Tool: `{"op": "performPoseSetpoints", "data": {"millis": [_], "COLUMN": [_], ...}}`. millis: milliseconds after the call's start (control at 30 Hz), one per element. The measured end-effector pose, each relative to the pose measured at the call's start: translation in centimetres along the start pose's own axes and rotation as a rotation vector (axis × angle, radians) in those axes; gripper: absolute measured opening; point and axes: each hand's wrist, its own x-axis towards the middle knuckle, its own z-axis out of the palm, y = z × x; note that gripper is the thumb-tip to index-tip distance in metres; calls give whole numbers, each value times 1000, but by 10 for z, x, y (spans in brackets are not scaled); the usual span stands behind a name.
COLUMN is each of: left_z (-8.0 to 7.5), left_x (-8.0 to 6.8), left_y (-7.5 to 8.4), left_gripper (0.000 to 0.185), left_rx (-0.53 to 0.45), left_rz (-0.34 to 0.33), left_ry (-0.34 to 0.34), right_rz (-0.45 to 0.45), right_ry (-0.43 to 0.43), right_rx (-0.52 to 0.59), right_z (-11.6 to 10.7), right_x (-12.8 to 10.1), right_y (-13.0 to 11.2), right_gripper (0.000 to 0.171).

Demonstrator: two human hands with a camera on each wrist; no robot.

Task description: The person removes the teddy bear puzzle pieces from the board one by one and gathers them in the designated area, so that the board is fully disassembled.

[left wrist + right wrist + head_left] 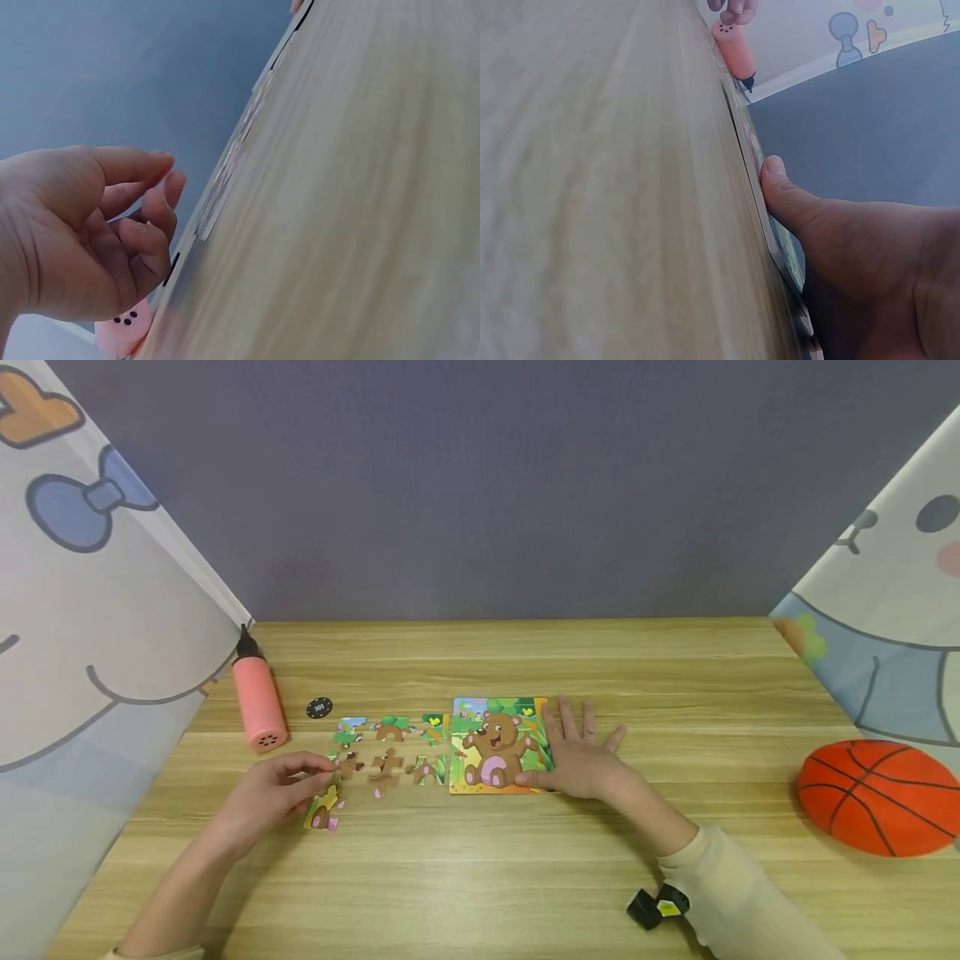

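Flat right hand (pixel 581 760) presses bear puzzle board (pixel 497 745) — left hand (pixel 273 793) pinches a piece (pixel 325 810).

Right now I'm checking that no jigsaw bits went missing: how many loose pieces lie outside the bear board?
7 visible: three in a far row, three in a nearer row, one by the left hand. That hand may hide more.

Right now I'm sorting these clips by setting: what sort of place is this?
Probably a play corner: a wooden table carries a bear puzzle board, cartoon-printed curtains hang at both sides, and a soft basketball lies nearby.
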Motion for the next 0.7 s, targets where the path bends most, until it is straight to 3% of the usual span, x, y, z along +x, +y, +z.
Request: {"op": "performPoseSetpoints", "data": {"millis": [333, 467, 700], "left_z": [22, 34, 52], "left_x": [19, 29, 43], "left_y": [13, 18, 29], "left_gripper": [33, 32, 33], "left_rx": [-88, -61, -111], "left_rz": [-11, 1, 38], "left_ry": [-150, -181, -235], "right_rz": [4, 6, 6], "right_ry": [2, -5, 2], "right_rx": [-2, 0, -4], "right_z": [2, 3, 2], "right_x": [0, 0, 0], "right_y": [0, -1, 0], "right_gripper": [124, 125, 124]}}
